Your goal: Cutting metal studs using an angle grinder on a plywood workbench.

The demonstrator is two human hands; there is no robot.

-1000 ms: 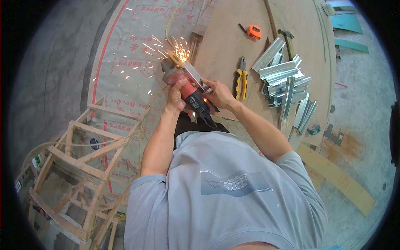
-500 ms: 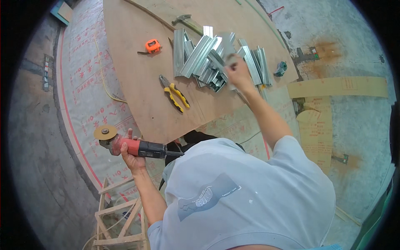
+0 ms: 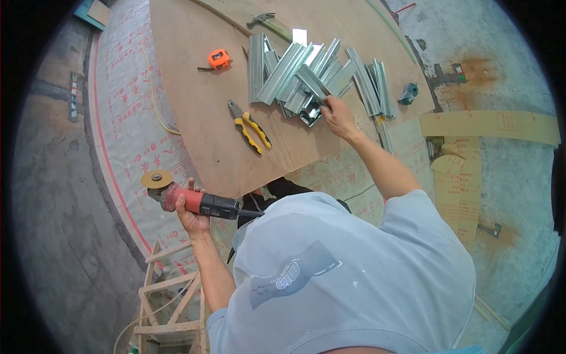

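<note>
In my left hand [image 3: 194, 215] is a red and black angle grinder [image 3: 206, 205], with my fingers wrapped round its body. Its tan disc [image 3: 156, 178] points to the left, off the board's near edge. My right hand [image 3: 342, 120] reaches over the board, thumb and fingers closed on the near end of a short silver metal channel [image 3: 312, 82]. That channel lies slanted across a loose pile of cut metal channels [image 3: 287, 74]. Fingers partly hide its end. Left of the pile lie pliers [image 3: 250, 127] with yellow and black handles.
On the wooden board [image 3: 194, 118] are an orange tape measure [image 3: 219, 59], a claw hammer [image 3: 271, 26], more channels [image 3: 368, 82] and a small dark green object [image 3: 408, 93]. A wooden frame [image 3: 171, 307] stands at the lower left. Yellow sheeting [image 3: 489, 125] lies on the right-hand floor.
My right hand has come down and nearer me, from a blurred metal piece above the pile to a channel's near end. The left hand keeps the grinder almost in place.
</note>
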